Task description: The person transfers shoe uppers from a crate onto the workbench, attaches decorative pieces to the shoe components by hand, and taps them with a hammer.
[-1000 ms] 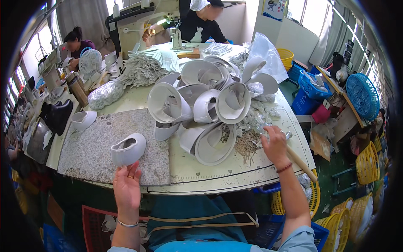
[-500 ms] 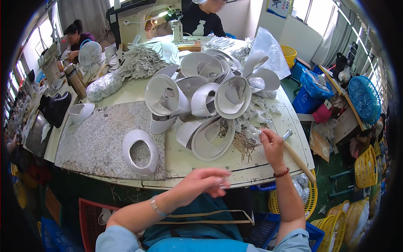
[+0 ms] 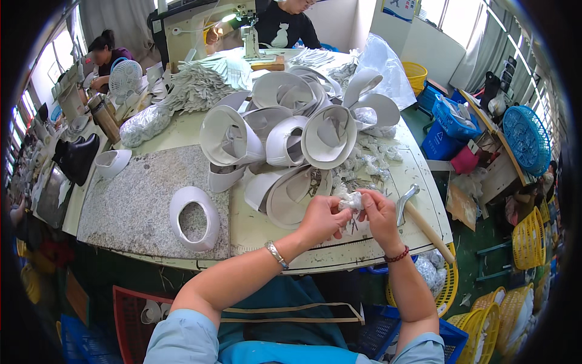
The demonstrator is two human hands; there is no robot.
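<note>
Over the right front of the table, my left hand and my right hand pinch a small crumpled bundle of clear plastic between their fingertips. Beside my right hand lies a hammer with a metal head and a wooden handle. Just beyond my hands is a scatter of similar small plastic bundles. White shoe uppers stand heaped in the middle of the table, their open rims facing several ways. A single white upper lies apart on the speckled stone slab.
A stack of white pieces and a filled plastic bag lie at the far left. Across the table, a person sits by a lit sewing machine. Yellow baskets and a blue bin stand at right.
My left hand has moved right and forward to meet my right hand at the plastic bundle. My right hand has shifted slightly left and nearer. The hammer head is more visible.
</note>
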